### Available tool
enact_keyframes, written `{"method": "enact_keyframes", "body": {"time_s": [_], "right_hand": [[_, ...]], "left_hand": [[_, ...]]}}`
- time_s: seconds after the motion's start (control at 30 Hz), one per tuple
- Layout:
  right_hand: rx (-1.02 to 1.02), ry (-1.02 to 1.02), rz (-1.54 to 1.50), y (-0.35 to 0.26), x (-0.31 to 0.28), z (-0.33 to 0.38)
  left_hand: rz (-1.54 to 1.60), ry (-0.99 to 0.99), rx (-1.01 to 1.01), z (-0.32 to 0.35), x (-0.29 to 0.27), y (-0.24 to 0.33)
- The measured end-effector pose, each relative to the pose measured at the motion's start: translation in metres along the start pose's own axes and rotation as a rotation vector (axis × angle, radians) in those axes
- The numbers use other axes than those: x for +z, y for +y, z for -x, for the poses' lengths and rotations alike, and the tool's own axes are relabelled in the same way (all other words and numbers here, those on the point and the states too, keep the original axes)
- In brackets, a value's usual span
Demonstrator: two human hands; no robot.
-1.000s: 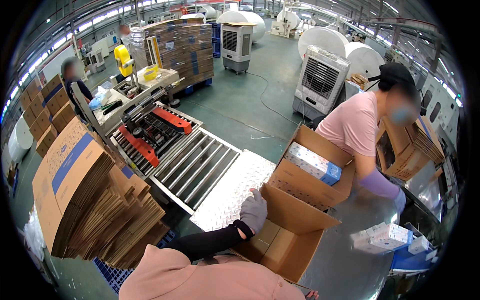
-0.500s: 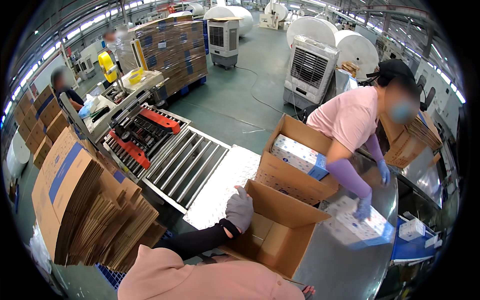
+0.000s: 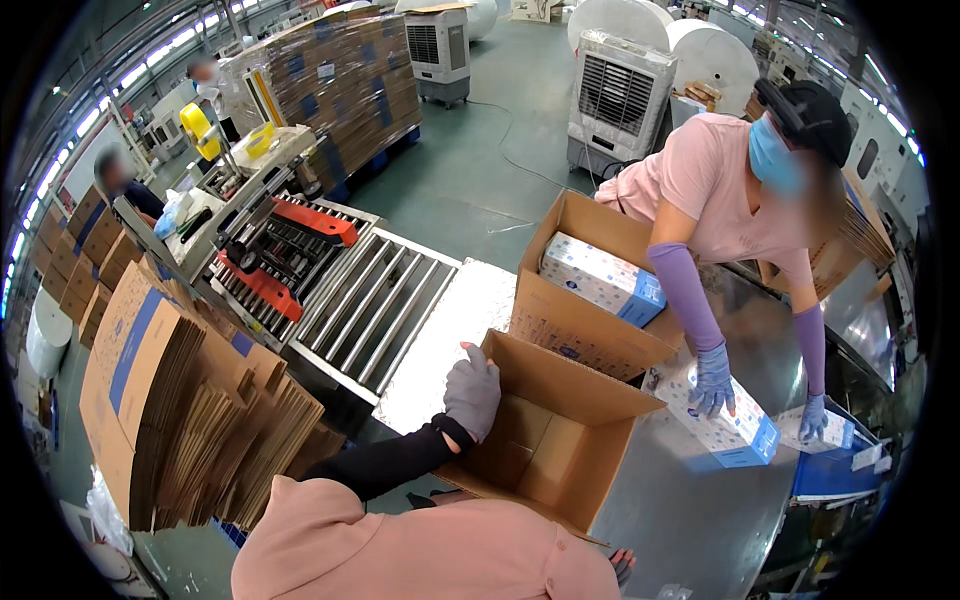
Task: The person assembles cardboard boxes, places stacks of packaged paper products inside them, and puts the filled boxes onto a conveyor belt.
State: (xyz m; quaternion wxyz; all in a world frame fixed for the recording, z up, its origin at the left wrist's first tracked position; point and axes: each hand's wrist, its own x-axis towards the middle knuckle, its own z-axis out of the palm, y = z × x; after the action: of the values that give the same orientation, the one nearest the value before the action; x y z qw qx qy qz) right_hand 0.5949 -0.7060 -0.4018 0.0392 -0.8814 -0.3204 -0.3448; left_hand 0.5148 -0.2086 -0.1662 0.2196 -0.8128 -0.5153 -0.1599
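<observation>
Pressure on one side seems the likeliest cause of trouble in the head view. At lower centre, an open carton [image 3: 560,430] is set on the metal counter [image 3: 690,510], and its upper-left rim is met by the grey-gloved left hand [image 3: 472,395]; whether the fingers are closed over the cardboard cannot be made out. Only fingertips of the right hand [image 3: 624,566] are shown at the bottom edge, near the carton's lower corner, so its grip cannot be judged. If pushed by the left hand alone, the carton could be twisted, its wall bent, or its rim snagged on the second carton [image 3: 585,338] just above. Its floor seam could be parted under load if untaped. At right, a patterned box [image 3: 740,432] is touched by a co-worker's gloved hand [image 3: 713,380] and could be knocked if the carton were swung.

Blue motifs and a blue end are borne by the box, dark print by the second carton's wall, and a blue band by the flattened cartons [image 3: 150,420] at left. No wording is legible.
</observation>
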Motion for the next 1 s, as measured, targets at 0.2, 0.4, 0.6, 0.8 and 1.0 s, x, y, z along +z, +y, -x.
{"method": "enact_keyframes", "body": {"time_s": [0.2, 0.4, 0.6, 0.8, 1.0], "right_hand": [[-0.058, 0.017, 0.099, 0.004, -0.009, 0.003], [0.271, -0.519, -0.328, -0.031, -0.084, -0.034], [0.276, -0.386, -0.182, -0.002, -0.097, -0.169], [0.488, -0.182, -0.252, 0.144, -0.027, -0.229], [0.529, -0.381, 0.034, 0.337, 0.090, -0.230]], "left_hand": [[-0.213, -0.024, 0.323, -0.001, -0.002, -0.005], [-0.011, 0.096, 0.334, 0.013, 0.034, -0.024], [0.007, -0.356, 0.408, -0.002, -0.016, -0.026], [0.124, -0.466, 0.368, -0.025, -0.022, -0.009], [0.469, -0.213, 0.582, -0.032, 0.027, -0.018]]}}
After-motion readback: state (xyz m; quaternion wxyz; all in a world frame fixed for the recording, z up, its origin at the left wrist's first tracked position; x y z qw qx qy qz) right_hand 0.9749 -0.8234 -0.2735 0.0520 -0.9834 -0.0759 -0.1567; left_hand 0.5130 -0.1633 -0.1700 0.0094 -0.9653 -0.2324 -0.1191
